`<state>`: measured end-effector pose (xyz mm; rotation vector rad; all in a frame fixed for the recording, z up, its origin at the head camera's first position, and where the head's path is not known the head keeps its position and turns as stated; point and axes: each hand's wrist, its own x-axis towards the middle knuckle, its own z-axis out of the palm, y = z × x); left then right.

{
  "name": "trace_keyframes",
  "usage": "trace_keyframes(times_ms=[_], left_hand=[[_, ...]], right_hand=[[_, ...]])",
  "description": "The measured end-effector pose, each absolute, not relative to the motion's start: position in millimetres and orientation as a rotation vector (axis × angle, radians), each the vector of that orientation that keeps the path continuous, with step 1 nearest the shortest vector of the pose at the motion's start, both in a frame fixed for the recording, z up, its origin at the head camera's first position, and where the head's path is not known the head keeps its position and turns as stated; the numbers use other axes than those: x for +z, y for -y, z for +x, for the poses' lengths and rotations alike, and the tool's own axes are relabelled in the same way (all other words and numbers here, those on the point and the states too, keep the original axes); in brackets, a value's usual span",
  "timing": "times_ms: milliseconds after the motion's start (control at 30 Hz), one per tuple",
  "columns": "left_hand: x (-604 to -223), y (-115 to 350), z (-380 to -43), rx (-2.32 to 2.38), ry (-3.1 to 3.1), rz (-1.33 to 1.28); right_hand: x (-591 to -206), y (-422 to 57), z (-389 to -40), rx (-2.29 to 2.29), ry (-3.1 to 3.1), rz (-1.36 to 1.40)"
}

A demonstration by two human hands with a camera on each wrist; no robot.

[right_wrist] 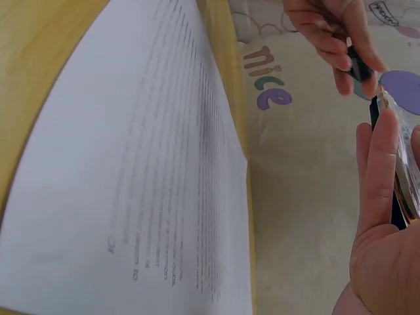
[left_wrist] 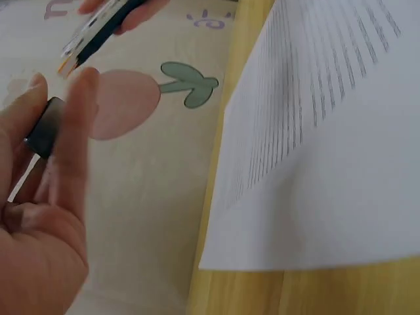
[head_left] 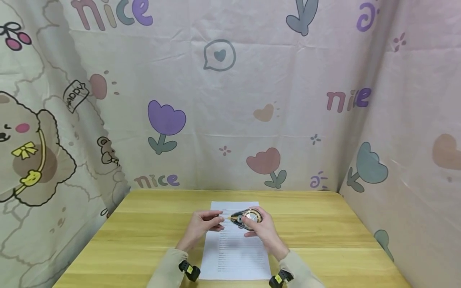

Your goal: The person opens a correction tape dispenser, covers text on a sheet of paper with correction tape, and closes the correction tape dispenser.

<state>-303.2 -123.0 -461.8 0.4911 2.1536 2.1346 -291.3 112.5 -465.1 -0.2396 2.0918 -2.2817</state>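
Note:
A correction tape [head_left: 251, 216] with a clear, round-bodied case and dark edges is held in my right hand [head_left: 266, 232], thumb on its upper face. Its narrow tip points left toward my left hand [head_left: 201, 225]. Between the thumb and fingers of that hand is a small dark cap [left_wrist: 44, 128], separate from the tape's orange-tinted tip. In the right wrist view the cap [right_wrist: 358, 65] shows just above the tip of the tape. Both hands are raised over a printed sheet of paper [head_left: 243, 262].
The sheet lies lengthwise on a wooden table [head_left: 155, 216], its lines of text running across. A cartoon-printed curtain [head_left: 216, 100] hangs behind the table and along both sides. Each wrist wears a black strapped camera, the left one [head_left: 189, 271] over a light sleeve.

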Motion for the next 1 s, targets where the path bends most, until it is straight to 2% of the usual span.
trace_keyframes(times_ms=[400,633,833,1000], left_hand=[[-469,150,-310,1.561,-2.76,0.337],[-472,174,-316,1.328,-2.885,0.436],[-473,189,-318,1.337,-2.93,0.219],[-471,196,-321,1.125,-3.026,0.186]], right_hand=[[-463,-123,-304,-2.352,-2.127,-0.055],[-464,-133,-308,-2.376,-2.063,0.018],[-469,-135,-311,-2.386,-1.971,0.036],[-472,-134,-316,-2.324,-2.024,0.029]])
